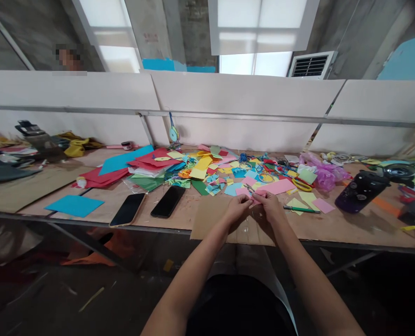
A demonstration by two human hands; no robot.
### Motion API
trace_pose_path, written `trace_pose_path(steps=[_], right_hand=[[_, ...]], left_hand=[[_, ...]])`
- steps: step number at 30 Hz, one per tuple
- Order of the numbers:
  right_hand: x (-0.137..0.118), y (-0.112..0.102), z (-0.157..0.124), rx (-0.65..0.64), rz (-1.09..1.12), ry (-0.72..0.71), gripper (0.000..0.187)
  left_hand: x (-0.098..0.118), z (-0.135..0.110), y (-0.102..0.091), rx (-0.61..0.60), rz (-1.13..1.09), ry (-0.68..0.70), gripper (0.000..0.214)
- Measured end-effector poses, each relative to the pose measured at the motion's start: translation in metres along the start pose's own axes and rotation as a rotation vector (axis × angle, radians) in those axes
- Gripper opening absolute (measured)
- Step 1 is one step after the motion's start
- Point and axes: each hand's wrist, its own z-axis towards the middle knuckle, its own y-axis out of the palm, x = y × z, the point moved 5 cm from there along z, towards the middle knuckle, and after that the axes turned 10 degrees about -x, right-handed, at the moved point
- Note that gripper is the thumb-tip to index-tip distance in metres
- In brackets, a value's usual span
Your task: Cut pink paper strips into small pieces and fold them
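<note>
My left hand (238,207) and my right hand (267,204) meet above a brown cardboard sheet (207,215) at the table's front. Both sets of fingers are closed in a pinch on a small piece of pink paper (253,201), mostly covered by the fingertips. Just beyond them, a small dark metal tool (249,188), perhaps scissor tips, shows against pink paper; whether a hand touches it I cannot tell. A long pink paper strip (278,186) lies behind my right hand. To its right are yellow-handled scissors (301,185) and a green pen (301,210).
Coloured paper scraps (228,172) are heaped along the back. Two phones (128,210) and a blue sheet (75,206) lie to the left. A dark tumbler (362,191) and a pink plastic bag (325,175) are at right. A white partition (235,98) borders the table; a person's head shows beyond.
</note>
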Motion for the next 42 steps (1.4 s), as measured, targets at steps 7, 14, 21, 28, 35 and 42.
trace_pose_path(steps=[7, 14, 21, 28, 35, 42], right_hand=[[-0.001, -0.011, 0.004, 0.073, 0.015, -0.074, 0.037], [0.001, -0.013, 0.004, 0.113, 0.029, -0.100, 0.035], [-0.001, -0.012, 0.004, 0.115, -0.004, -0.107, 0.039], [-0.003, 0.000, -0.002, 0.021, -0.080, -0.099, 0.040], [-0.005, -0.005, -0.001, 0.110, -0.080, -0.150, 0.041], [-0.011, -0.003, -0.003, 0.055, -0.095, -0.103, 0.038]], left_hand=[[-0.003, -0.003, -0.002, -0.024, -0.013, -0.027, 0.045], [-0.002, -0.002, -0.003, -0.005, -0.012, 0.013, 0.040], [0.003, -0.002, -0.003, -0.003, 0.011, 0.040, 0.041], [0.005, -0.001, 0.000, -0.043, -0.031, 0.020, 0.046], [0.008, -0.003, -0.001, -0.029, -0.036, 0.017, 0.042], [-0.001, -0.002, -0.008, 0.017, -0.070, 0.023, 0.042]])
